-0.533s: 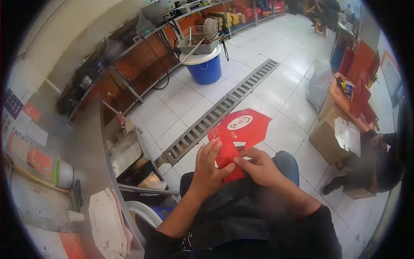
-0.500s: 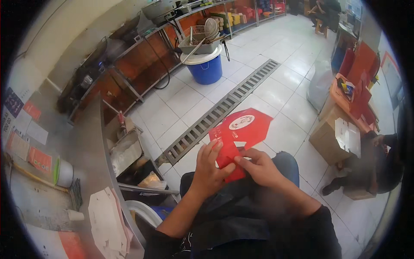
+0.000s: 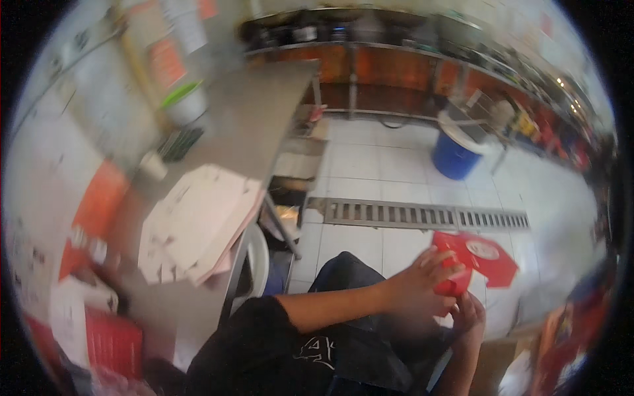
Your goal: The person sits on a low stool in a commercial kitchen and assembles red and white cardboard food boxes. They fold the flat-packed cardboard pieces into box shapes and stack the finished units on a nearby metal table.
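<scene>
Head view: red carton held up, near side of drain grate — clasped by left hand, lower edge pinched by right hand. Folding step judged underway — next, edge probably to be pressed.

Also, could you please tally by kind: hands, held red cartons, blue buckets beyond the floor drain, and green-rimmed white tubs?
Left hand plus right hand: 2 hands
Red carton: 1
Blue bucket: 1
Green-rimmed white tub: 1
Total: 5
</scene>
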### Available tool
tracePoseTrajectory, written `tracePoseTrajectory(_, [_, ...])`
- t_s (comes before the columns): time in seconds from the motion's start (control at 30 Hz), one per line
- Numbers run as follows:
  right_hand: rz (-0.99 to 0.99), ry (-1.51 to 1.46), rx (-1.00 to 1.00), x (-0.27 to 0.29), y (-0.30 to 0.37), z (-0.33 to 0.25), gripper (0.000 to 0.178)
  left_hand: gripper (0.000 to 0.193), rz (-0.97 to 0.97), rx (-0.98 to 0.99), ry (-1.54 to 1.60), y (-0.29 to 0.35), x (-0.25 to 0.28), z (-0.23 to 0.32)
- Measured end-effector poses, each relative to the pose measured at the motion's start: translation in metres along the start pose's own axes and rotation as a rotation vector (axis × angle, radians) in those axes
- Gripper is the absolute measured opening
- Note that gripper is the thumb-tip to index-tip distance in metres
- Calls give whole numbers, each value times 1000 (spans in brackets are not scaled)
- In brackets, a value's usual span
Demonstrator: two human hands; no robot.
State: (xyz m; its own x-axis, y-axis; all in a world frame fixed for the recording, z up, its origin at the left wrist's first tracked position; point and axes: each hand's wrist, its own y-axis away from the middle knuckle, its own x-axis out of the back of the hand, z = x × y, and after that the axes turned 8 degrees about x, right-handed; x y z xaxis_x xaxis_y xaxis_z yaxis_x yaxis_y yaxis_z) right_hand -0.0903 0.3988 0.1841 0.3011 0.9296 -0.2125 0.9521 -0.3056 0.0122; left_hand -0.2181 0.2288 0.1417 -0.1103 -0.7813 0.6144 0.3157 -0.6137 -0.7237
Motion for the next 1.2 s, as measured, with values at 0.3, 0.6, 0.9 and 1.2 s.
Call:
tracePoseTrajectory(0.3, [-132,94,60,-12,-26,-3,37,25,14,10,-9,1,15,-8])
tracePoseTrajectory(0.6, [-132,675,344,-49,-26,-10,32,23,107,-22,-3,10,24,-24])
tracePoseTrajectory(0.9, [49,835,613,-55,-35,-13,10,45,129,52,-144,19,24,-29])
tracePoseTrajectory(1.2, [28,742,518,-45,-41,1,11,59,80,117,-12,21,25,-26])
